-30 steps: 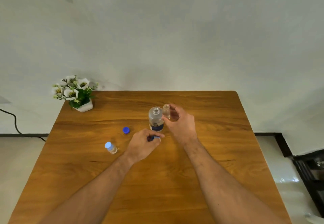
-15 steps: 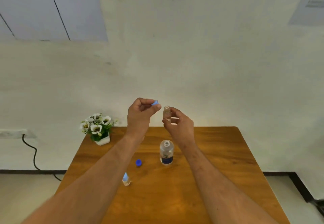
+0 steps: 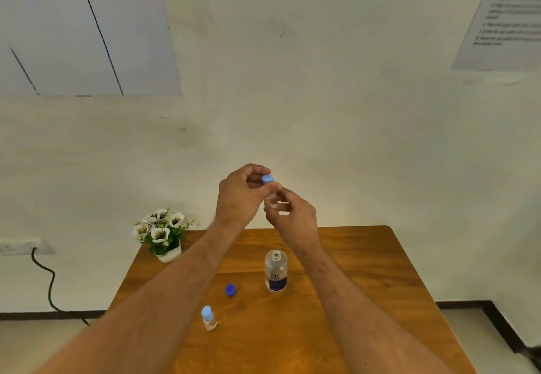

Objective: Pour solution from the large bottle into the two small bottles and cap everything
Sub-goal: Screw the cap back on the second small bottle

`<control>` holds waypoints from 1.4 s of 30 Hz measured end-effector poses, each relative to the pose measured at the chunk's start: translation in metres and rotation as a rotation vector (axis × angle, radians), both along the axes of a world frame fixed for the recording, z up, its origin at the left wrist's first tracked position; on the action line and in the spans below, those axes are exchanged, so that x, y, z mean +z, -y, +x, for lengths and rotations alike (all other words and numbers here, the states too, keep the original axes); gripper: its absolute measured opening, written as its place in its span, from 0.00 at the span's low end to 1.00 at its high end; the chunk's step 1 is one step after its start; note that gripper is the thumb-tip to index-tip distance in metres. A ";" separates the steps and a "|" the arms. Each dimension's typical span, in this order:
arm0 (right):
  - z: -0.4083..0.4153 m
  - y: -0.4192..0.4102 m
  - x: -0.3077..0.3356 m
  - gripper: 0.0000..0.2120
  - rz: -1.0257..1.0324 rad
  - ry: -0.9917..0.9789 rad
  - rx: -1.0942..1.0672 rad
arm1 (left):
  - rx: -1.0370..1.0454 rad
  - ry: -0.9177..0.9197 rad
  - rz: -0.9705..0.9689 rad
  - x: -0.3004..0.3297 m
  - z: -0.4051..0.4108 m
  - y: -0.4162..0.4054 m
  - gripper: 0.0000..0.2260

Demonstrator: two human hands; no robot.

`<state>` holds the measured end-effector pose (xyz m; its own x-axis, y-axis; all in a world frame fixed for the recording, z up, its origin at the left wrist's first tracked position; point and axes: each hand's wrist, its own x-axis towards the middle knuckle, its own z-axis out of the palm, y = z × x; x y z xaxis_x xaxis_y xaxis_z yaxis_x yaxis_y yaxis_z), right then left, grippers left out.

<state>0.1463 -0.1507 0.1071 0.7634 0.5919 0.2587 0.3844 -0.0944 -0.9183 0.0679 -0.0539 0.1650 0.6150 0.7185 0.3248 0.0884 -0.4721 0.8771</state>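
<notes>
We hold both hands raised above the wooden table (image 3: 366, 256). Our right hand (image 3: 295, 215) grips a small clear bottle (image 3: 270, 201) upright by its body. Our left hand (image 3: 241, 195) pinches a light blue cap (image 3: 267, 179) at the top of that bottle. On the table, the large bottle (image 3: 275, 271) stands upright and uncapped, with its dark blue cap (image 3: 230, 290) lying to its left. The second small bottle (image 3: 209, 318) stands capped, nearer to us. A potted flower arrangement (image 3: 162, 234) occupies the far left corner.
</notes>
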 end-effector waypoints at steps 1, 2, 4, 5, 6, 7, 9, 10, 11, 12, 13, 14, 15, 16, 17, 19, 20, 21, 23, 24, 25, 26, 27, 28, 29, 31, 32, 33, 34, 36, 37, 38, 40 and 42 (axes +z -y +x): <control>-0.001 0.000 0.000 0.21 0.002 -0.007 0.001 | 0.006 -0.010 0.013 0.001 0.001 0.000 0.13; -0.002 0.001 0.001 0.21 0.003 -0.013 0.000 | 0.011 -0.017 0.020 0.003 0.001 0.000 0.13; -0.002 0.001 0.002 0.23 -0.002 -0.023 0.001 | 0.016 -0.024 0.031 0.005 0.002 0.001 0.13; -0.003 0.001 0.002 0.24 -0.004 -0.033 0.006 | 0.017 -0.027 0.035 0.006 0.003 0.001 0.13; -0.003 0.001 0.003 0.25 -0.003 -0.047 0.010 | 0.015 -0.032 0.040 0.007 0.003 0.000 0.13; -0.003 0.001 0.004 0.26 0.001 -0.057 0.013 | 0.006 -0.038 0.046 0.008 0.004 -0.001 0.12; -0.004 0.001 0.005 0.27 0.027 -0.066 0.008 | -0.028 -0.044 0.044 0.009 0.004 -0.002 0.12; -0.005 0.002 0.005 0.26 0.046 -0.070 0.001 | -0.052 -0.044 0.036 0.011 0.004 -0.003 0.12; -0.005 0.002 0.004 0.26 0.058 -0.075 -0.006 | -0.079 -0.045 0.025 0.012 0.004 -0.003 0.12; -0.005 0.003 0.003 0.25 0.059 -0.076 -0.012 | -0.105 -0.052 0.017 0.013 0.003 -0.004 0.13; -0.005 0.003 0.002 0.24 0.054 -0.076 -0.017 | -0.126 -0.065 0.008 0.013 0.003 -0.004 0.14; -0.004 0.003 0.000 0.24 0.045 -0.073 -0.020 | -0.141 -0.082 0.003 0.013 0.002 -0.005 0.15; -0.004 0.004 -0.001 0.23 0.038 -0.072 -0.020 | -0.155 -0.095 0.000 0.013 0.002 -0.005 0.16; -0.004 0.004 -0.001 0.23 0.034 -0.074 -0.020 | -0.170 -0.105 0.009 0.012 0.002 -0.006 0.16; -0.004 0.003 -0.001 0.23 0.032 -0.077 -0.018 | -0.186 -0.112 0.025 0.010 0.002 -0.005 0.15; -0.006 0.003 0.000 0.22 0.031 -0.080 -0.011 | -0.206 -0.114 0.057 0.008 0.001 -0.002 0.13; -0.006 0.002 0.001 0.21 0.029 -0.079 -0.008 | -0.205 -0.112 0.066 0.008 0.002 -0.001 0.12; -0.007 0.002 0.001 0.20 0.027 -0.079 -0.003 | -0.206 -0.107 0.059 0.008 0.003 0.000 0.13; -0.008 0.002 0.002 0.19 0.024 -0.073 0.011 | -0.241 -0.105 0.009 0.009 0.004 0.001 0.16; -0.009 0.003 0.002 0.17 0.020 -0.068 0.017 | -0.274 -0.117 -0.024 0.009 0.004 0.001 0.19; -0.010 0.003 0.003 0.16 0.017 -0.064 0.020 | -0.303 -0.130 -0.055 0.009 0.005 0.003 0.22; -0.011 0.003 0.004 0.15 0.011 -0.062 0.019 | -0.316 -0.139 -0.074 0.008 0.005 0.005 0.24; -0.011 0.003 0.005 0.16 0.008 -0.060 0.016 | -0.312 -0.139 -0.079 0.007 0.005 0.006 0.25; -0.011 0.003 0.005 0.16 0.011 -0.057 0.016 | -0.292 -0.132 -0.071 0.007 0.005 0.007 0.25; -0.011 0.003 0.005 0.17 0.019 -0.055 0.019 | -0.268 -0.127 -0.062 0.007 0.005 0.008 0.24; -0.011 0.004 0.004 0.19 0.032 -0.057 0.026 | -0.251 -0.112 -0.074 0.009 0.004 0.008 0.24; -0.011 0.004 0.003 0.21 0.039 -0.065 0.027 | -0.257 -0.105 -0.101 0.010 0.004 0.007 0.25; -0.011 0.005 0.003 0.22 0.050 -0.076 0.022 | -0.268 -0.101 -0.127 0.010 0.003 0.006 0.27; -0.011 0.005 0.003 0.22 0.062 -0.087 0.015 | -0.284 -0.102 -0.144 0.011 0.002 0.004 0.27; -0.010 0.005 0.005 0.23 0.074 -0.106 0.011 | -0.327 -0.114 -0.148 0.013 0.000 0.003 0.24; -0.009 0.005 0.006 0.23 0.076 -0.116 0.016 | -0.339 -0.123 -0.135 0.013 -0.001 0.003 0.22; -0.009 0.005 0.007 0.23 0.075 -0.122 0.023 | -0.332 -0.129 -0.105 0.013 -0.002 0.002 0.20; -0.010 0.004 0.008 0.22 0.072 -0.103 0.035 | -0.291 -0.135 -0.054 0.014 -0.004 0.000 0.19; -0.012 0.004 0.009 0.22 0.068 -0.083 0.044 | -0.291 -0.133 -0.070 0.015 -0.005 -0.002 0.22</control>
